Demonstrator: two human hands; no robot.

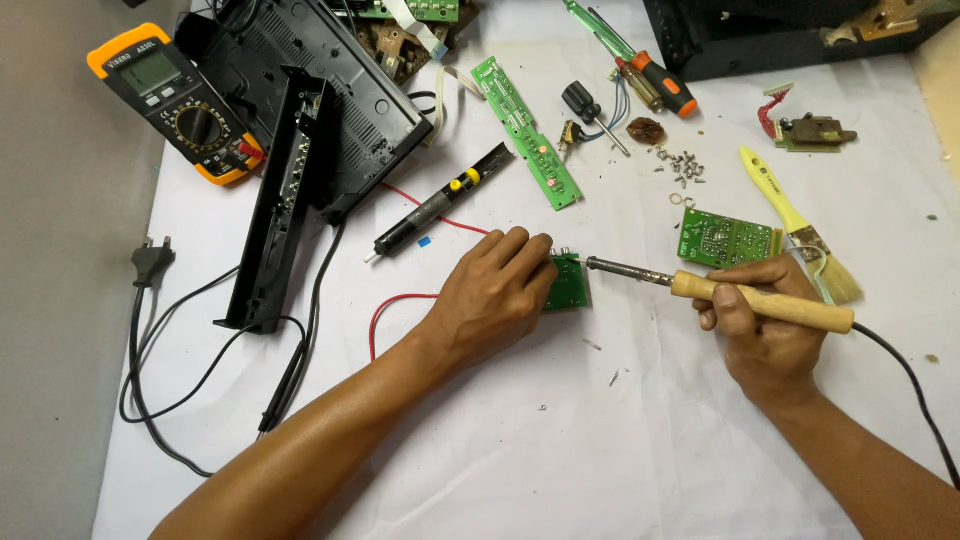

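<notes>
My left hand [495, 290] presses down on a small green circuit board [568, 285] lying on the white sheet, covering its left part. My right hand [765, 325] grips a soldering iron by its wooden handle [765, 302]. The iron's metal shaft [625, 270] points left, and its tip sits at the board's upper right edge. A black cord runs from the handle off to the right.
A second green board [725, 238], a yellow-handled brush [795, 222], loose screws [682, 166], screwdrivers [645, 72], a long narrow green board [525, 132], a desoldering pump [440, 205], a yellow multimeter [180, 100], black casing parts [290, 150] and a mains plug [150, 262] lie about.
</notes>
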